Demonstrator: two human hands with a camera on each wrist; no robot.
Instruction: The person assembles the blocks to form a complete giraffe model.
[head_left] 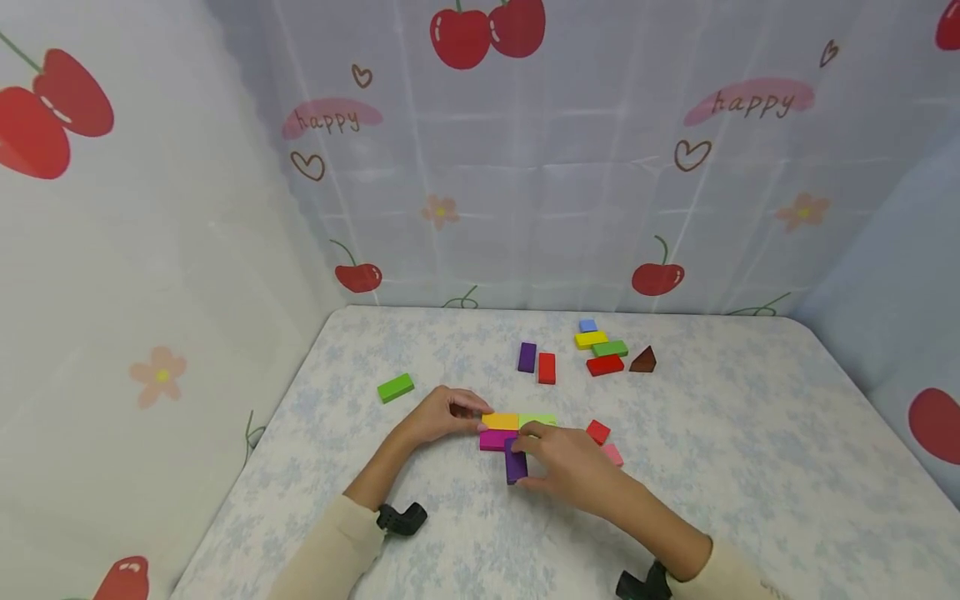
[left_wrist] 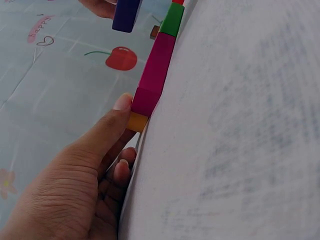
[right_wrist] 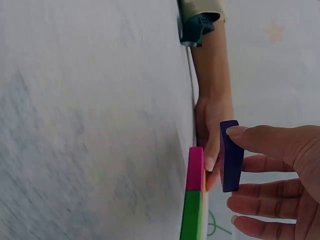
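A flat group of blocks lies on the table, with an orange block (head_left: 500, 421) beside a light green block (head_left: 538, 419) and a magenta block (head_left: 493, 440) on the near side. Next to the magenta one, a darker green block (right_wrist: 191, 216) shows in the right wrist view. My left hand (head_left: 442, 414) pinches the orange block at the group's left end, its thumb by the magenta block's corner. Between thumb and fingers, my right hand (head_left: 576, 467) holds a dark purple block (right_wrist: 232, 162), raised above the table and apart from the magenta block.
Right of the group lie a red block (head_left: 597, 431) and a pink block (head_left: 612, 455). A green block (head_left: 395, 387) lies at the left. Farther back are a purple block (head_left: 527, 357), a red block (head_left: 547, 368), several coloured blocks, and a brown triangular block (head_left: 643, 361).
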